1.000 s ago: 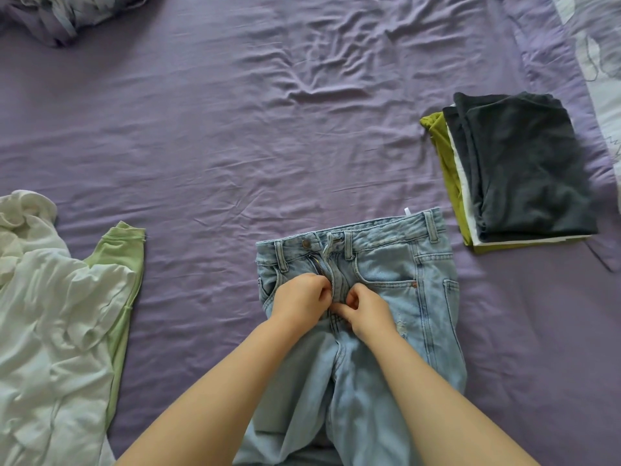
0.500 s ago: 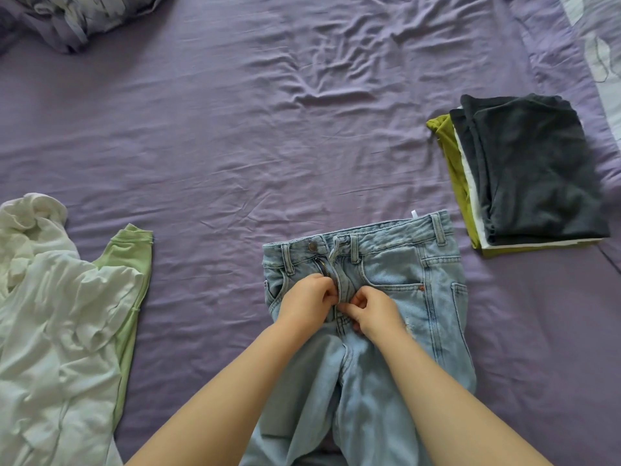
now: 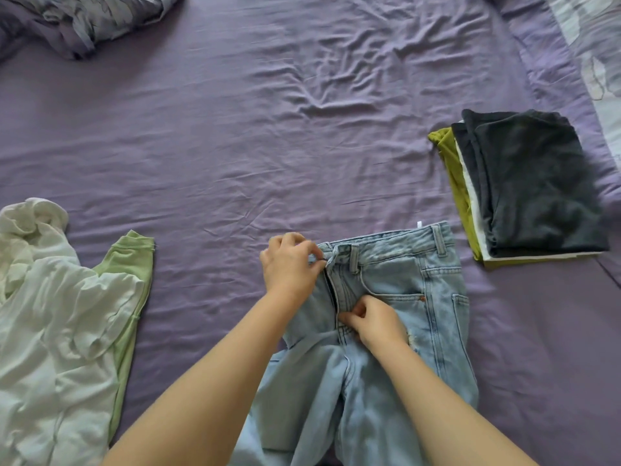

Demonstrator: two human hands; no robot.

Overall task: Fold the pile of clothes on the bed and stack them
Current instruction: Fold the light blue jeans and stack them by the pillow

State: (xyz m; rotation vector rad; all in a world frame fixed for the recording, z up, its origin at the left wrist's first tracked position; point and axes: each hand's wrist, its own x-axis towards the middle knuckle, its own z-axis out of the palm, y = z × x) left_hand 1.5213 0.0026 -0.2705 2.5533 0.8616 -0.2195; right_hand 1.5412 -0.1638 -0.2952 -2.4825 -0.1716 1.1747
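Left hand (image 3: 289, 264) pinching jeans (image 3: 396, 297) waistband | right hand (image 3: 376, 322) pinching fly lower down | jeans flat on wrinkled purple bed sheet (image 3: 235, 129) | folded stack (image 3: 527, 186) right of hands | unfolded white-green clothes (image 3: 60, 324) left | rumpled bedding (image 3: 84, 18) far left.

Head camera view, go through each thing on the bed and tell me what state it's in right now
Jeans: laid flat, unfolded, fly open.
Left hand: pinching the waistband.
Right hand: pinching the fly's lower end.
Stack of clothes: folded, dark garment on top.
White garment: crumpled, unfolded.
Green garment: unfolded, partly under the white one.
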